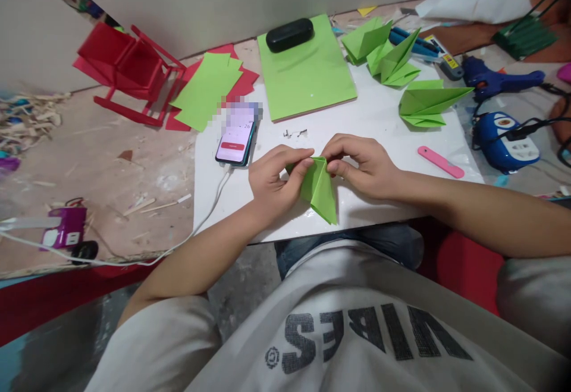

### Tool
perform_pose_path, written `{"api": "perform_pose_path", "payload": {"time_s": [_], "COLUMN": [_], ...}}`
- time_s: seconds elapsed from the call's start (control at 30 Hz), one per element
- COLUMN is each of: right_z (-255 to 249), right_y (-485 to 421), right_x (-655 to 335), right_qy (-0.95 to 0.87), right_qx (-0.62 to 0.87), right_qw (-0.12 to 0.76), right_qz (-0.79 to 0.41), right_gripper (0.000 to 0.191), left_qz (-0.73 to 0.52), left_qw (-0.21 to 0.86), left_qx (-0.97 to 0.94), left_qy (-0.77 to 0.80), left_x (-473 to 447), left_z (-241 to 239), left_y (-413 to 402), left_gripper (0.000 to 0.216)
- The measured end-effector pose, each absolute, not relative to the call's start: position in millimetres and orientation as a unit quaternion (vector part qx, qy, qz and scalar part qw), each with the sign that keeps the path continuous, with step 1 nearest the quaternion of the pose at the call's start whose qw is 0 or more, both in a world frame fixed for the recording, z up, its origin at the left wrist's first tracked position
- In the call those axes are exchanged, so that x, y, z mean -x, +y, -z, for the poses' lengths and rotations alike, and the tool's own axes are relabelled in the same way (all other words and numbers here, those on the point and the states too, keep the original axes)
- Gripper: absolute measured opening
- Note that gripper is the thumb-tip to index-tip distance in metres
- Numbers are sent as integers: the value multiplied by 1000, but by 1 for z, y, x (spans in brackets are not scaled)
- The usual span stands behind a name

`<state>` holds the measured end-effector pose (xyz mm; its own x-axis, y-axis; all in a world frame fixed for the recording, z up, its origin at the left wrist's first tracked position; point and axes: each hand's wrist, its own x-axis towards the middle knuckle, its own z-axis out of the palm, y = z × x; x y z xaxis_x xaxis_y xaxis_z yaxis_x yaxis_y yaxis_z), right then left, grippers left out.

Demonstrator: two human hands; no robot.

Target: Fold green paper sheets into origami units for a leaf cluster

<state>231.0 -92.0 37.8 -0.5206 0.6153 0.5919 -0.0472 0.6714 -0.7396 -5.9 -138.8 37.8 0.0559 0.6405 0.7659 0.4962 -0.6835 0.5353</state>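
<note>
head view: the left hand (279,181) pinches the top of a folded green paper (325,196) between thumb and fingers, while the right hand (366,166) has its fingers pinching the opposite edge. the paper is over the near part of a white board (375,121) on the counter (156,172). a phone (234,136) lies beside the left hand.

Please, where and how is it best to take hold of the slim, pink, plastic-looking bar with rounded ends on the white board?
Probably grip the slim pink bar across its middle, coming from above with the right hand, the nearer one, thumb and fingers on opposite long edges. It lies flat and slanted on the white board, with both long edges uncovered.
</note>
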Motion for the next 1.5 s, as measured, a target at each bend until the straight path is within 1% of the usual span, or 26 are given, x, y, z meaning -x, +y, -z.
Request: {"api": "perform_pose_path", "payload": {"time_s": [0.1,0.17,0.3,0.43,0.63,0.9,1.0,1.1,1.2,1.4,1.5], "right_z": [-38,-38,-38,-40,-44,-45,-45,-44,-44,-46,-46], "right_y": [-93,-93,-94,-96,-99,-101,-103,-105,-108,-113,-113], "right_x": [-230,-230,-230,-230,-230,-229,-229,-228,-227,-227,-227], "right_qy": [-791,-791,-791,-790,-792,-790,-790,-795,-805,-836,-844], "right_qx": [182,184,184,182,196,195,203,202,197,197,193], "right_qw": [463,465,467,473,465,484,479,476,474,464,465], "right_qz": [-356,-352,-349,-346,-343,-322,-324,-319,-297,-217,-186], "right_gripper": [28,30,30,24,23,14,13,13,13,17,16], "left_qz": [-568,-564,-559,-559,-555,-567,-571,-569,-563,-564,-568], "left_qw": [52,59,71,75,66,42,23,30,38,4,6], "left_qx": [-731,-736,-739,-738,-743,-742,-736,-735,-735,-728,-728], "left_qy": [374,370,370,371,367,354,362,368,376,390,385], "left_x": [3,2,2,3,4,5,6,6,4,-1,-3], "left_z": [-42,-44,-47,-46,-45,-40,-36,-35,-36,-38,-39], "left_y": [-140,-142,-144,-145,-146,-144,-143,-143,-144,-145,-146], "left_gripper": [13,11,14,16,21,23,22,22,23,33,31]}}
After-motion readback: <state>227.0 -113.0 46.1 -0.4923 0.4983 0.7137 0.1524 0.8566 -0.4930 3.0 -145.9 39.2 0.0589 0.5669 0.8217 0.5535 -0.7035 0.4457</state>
